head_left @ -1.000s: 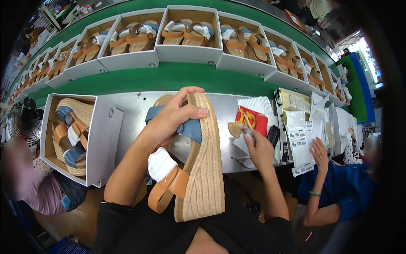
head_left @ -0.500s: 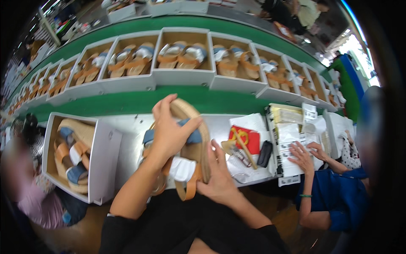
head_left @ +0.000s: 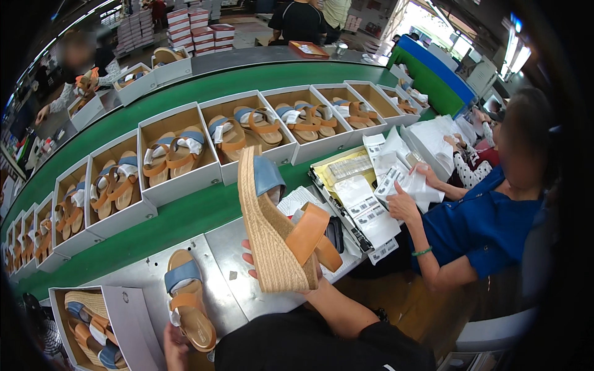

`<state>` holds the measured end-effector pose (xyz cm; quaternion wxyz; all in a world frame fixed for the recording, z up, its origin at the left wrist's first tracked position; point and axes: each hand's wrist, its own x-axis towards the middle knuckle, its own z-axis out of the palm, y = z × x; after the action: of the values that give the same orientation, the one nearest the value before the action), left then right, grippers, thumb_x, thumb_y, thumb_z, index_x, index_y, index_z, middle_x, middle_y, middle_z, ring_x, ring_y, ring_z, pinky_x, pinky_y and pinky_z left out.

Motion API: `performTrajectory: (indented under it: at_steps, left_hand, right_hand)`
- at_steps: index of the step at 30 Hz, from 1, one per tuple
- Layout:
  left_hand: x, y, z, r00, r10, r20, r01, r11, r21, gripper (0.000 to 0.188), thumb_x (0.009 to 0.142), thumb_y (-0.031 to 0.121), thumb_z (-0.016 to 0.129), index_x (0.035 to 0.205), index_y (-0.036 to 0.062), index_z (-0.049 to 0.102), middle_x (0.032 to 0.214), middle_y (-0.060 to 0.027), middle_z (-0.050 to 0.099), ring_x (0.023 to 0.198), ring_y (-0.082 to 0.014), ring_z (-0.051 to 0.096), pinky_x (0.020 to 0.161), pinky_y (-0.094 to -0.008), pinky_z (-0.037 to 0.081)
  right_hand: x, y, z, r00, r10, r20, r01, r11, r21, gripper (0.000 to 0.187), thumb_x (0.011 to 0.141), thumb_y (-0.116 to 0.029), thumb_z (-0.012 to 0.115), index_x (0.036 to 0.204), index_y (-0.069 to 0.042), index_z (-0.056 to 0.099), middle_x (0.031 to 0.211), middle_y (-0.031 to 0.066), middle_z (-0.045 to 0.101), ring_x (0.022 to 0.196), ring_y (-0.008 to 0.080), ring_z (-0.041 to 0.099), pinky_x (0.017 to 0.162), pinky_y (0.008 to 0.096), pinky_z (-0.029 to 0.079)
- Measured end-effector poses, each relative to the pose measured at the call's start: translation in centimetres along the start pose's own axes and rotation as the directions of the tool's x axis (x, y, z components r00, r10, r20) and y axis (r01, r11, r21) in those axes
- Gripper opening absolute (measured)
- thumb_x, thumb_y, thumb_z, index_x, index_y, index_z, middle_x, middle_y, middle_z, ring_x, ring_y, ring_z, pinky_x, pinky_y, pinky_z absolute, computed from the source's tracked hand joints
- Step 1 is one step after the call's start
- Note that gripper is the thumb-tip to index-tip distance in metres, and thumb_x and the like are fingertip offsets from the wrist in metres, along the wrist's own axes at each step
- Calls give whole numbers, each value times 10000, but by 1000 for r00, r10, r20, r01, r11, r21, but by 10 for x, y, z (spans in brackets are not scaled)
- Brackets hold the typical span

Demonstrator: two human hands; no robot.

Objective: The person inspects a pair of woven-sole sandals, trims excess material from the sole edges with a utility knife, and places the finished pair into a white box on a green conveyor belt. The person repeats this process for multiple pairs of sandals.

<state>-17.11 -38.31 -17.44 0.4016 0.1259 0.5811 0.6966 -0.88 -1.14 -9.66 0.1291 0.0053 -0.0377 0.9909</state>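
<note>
My right hand grips a wedge sandal, raised on edge in front of me. Its woven straw-coloured sole faces left; a blue toe strap and tan ankle straps face right. The sandal hides most of that hand, with some fingertips showing at its left side. A matching sandal lies sole down on the metal table, its heel end at the near edge. Close beside its tan strap and white paper stuffing is my left hand. Its fingers are blurred and partly hidden, so I cannot tell whether they hold the strap.
An open white box with a sandal pair stands at the lower left. Beyond the metal table, boxed sandals line a green conveyor. At right, a person in blue handles white label sheets over a tray.
My view has swung right. The hands have parted: my right now raises one sandal on edge, while the other lies on the table near my left hand.
</note>
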Motion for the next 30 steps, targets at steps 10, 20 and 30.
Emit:
performTrajectory:
  at_steps: [10, 20, 30]
  left_hand:
    - [55, 1, 47, 975, -161, -155, 177, 980, 96, 427, 990, 250, 618, 1324, 2, 525, 1183, -109, 639, 1049, -195, 644, 884, -311, 519]
    - [82, 58, 134, 929, 127, 347, 213, 583, -784, 609, 989, 442, 546, 1429, 32, 451, 1376, -179, 558, 1243, -330, 580, 1020, -561, 505]
    - [84, 77, 156, 951, 11, 310, 244, 590, -770, 628, 981, 439, 579, 1430, 28, 422, 1311, -198, 584, 1154, -299, 627, 935, -440, 560]
  right_hand:
    - [-3, 5, 16, 991, -79, 108, 67, 992, 110, 991, 859, -620, 648, 1583, -139, 172, 1591, 231, 222, 1438, 439, 298, 1144, 605, 324]
    - [-6, 30, 31, 993, -2, 116, -15, 989, 144, 834, 938, -542, 584, 1555, -105, 234, 1559, 231, 280, 1400, 391, 380, 1050, 603, 456]
    - [-34, 52, 3, 989, -135, -57, 102, 913, -395, 783, 975, -568, 482, 1537, -63, 278, 1500, 198, 425, 1348, 359, 475, 1096, 539, 430]
